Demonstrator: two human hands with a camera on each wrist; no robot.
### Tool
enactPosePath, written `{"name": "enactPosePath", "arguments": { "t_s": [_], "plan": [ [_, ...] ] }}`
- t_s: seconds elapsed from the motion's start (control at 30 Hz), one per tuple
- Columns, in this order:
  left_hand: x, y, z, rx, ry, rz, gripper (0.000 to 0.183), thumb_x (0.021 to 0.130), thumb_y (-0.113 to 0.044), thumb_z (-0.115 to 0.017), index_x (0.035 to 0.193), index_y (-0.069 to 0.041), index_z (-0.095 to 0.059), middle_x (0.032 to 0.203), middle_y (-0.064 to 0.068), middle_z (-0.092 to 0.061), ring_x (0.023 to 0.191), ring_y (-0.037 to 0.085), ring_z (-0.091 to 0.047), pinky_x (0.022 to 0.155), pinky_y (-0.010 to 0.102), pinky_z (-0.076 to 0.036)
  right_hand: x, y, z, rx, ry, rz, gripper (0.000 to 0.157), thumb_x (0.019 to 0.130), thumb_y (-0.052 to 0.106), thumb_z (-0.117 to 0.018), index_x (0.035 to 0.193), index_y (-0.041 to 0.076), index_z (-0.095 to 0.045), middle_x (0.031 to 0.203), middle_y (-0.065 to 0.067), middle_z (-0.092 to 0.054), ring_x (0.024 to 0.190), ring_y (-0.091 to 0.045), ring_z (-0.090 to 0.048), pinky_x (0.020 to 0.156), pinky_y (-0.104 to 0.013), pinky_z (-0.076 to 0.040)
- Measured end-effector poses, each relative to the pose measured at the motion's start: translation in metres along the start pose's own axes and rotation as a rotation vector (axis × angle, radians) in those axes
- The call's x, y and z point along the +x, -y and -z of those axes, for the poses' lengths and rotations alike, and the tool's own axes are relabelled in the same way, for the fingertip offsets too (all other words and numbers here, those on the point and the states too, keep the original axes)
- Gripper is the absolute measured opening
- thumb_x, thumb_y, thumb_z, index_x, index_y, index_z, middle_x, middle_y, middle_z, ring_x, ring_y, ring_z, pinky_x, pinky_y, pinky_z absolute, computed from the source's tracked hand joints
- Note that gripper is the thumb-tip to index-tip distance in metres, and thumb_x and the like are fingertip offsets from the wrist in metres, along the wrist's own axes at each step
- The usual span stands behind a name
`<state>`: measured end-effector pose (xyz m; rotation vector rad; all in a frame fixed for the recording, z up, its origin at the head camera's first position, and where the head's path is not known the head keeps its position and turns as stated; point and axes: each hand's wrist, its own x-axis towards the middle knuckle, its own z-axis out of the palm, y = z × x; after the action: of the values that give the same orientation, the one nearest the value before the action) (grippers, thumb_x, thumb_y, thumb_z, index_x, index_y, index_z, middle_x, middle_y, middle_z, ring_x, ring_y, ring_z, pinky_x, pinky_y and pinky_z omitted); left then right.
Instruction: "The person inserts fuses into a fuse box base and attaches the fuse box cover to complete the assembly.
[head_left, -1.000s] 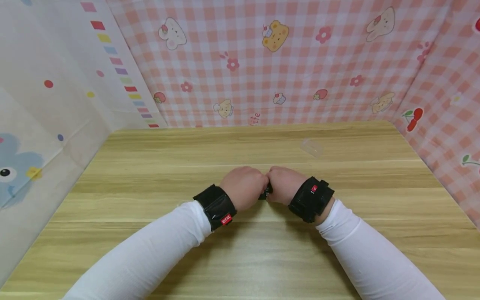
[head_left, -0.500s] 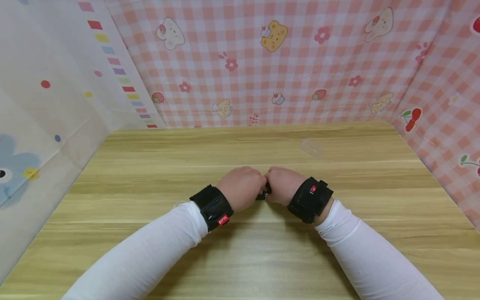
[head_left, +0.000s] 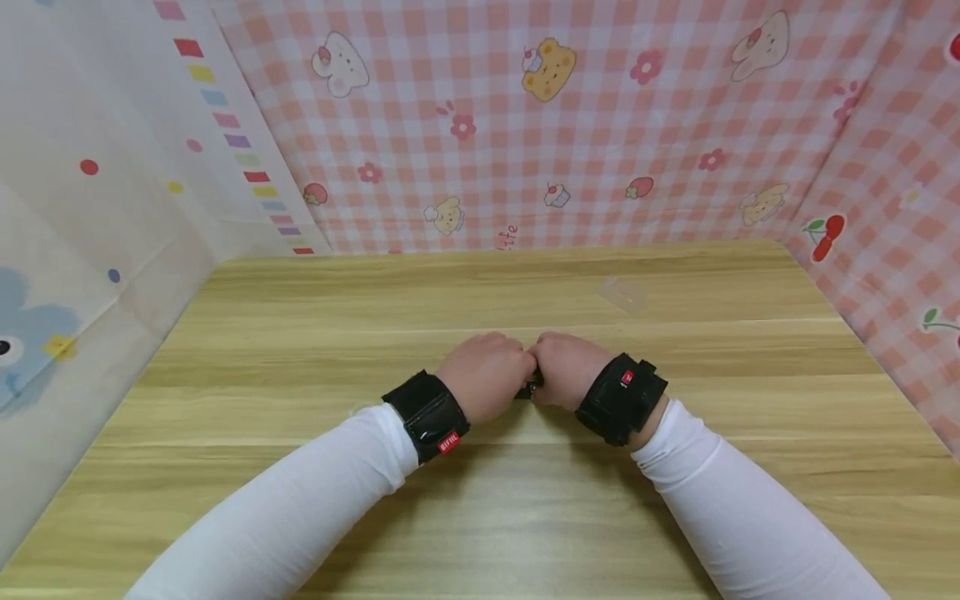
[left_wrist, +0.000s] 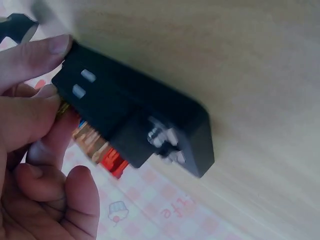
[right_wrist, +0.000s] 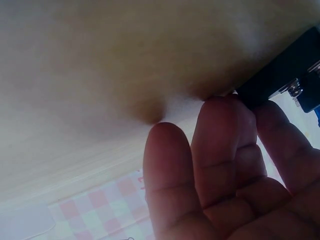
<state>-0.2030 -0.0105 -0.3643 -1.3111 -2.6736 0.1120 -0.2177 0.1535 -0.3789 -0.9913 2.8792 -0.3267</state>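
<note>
Close together near the middle of the table, my left hand (head_left: 487, 377) and right hand (head_left: 572, 367) hold a small black plastic case (left_wrist: 135, 85). From the head, only a dark sliver of it shows between them. In the left wrist view it is tilted; it has two pale rectangular marks and metal spring contacts (left_wrist: 167, 142) toward one end. My left fingers grip its other end. A red and gold printed piece (left_wrist: 115, 160) shows along its underside; its kind is unclear. In the right wrist view, curled right fingertips (right_wrist: 217, 112) touch the case's corner.
A clear plastic piece (head_left: 622, 294) lies on the wooden table (head_left: 360, 300) beyond the right hand. Checked cloth (head_left: 480, 150) hangs behind the table, with more cloth at both sides. Black straps (head_left: 621, 400) circle both wrists.
Both hands stay almost in place around the case. The left hand shifts slightly left, then slightly back right.
</note>
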Motion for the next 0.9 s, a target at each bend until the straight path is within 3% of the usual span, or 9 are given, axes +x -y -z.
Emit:
{"name": "enactPosePath", "arguments": {
  "t_s": [0.27, 0.63, 0.9],
  "plan": [
    [0.0014, 0.0069, -0.0011, -0.204, 0.039, 0.077, 0.026, 0.078, -0.001, -0.062, 0.063, -0.021, -0.054, 0.062, -0.009, -0.049, 0.059, 0.008, -0.043, 0.052, 0.023, -0.038, 0.0002, 0.0035, 0.0029, 0.014, 0.016, -0.023, 0.015, 0.066, 0.014, -0.076, 0.073, 0.013, -0.063, 0.074, 0.0, -0.053, 0.061, -0.016, -0.046, 0.055, -0.029, -0.04],
    [0.0019, 0.0066, 0.001, -0.263, 0.03, 0.15, 0.025, 0.083, -0.01, -0.064, 0.063, -0.022, -0.056, 0.064, -0.01, -0.053, 0.059, 0.009, -0.045, 0.054, 0.025, -0.041, -0.0011, 0.0033, 0.0054, 0.027, 0.03, -0.015, 0.014, 0.066, 0.013, -0.077, 0.073, 0.014, -0.064, 0.075, 0.0, -0.053, 0.062, -0.015, -0.046, 0.057, -0.029, -0.041],
    [-0.0032, 0.0041, -0.0034, -0.235, -0.036, 0.158, 0.014, 0.084, -0.021, -0.07, 0.07, -0.022, -0.068, 0.068, -0.013, -0.057, 0.063, 0.006, -0.049, 0.06, 0.027, -0.045, -0.002, 0.0049, 0.0038, 0.024, 0.013, 0.012, 0.016, 0.067, 0.014, -0.077, 0.076, 0.015, -0.065, 0.074, 0.001, -0.053, 0.063, -0.015, -0.045, 0.058, -0.03, -0.041]
  ]
}}
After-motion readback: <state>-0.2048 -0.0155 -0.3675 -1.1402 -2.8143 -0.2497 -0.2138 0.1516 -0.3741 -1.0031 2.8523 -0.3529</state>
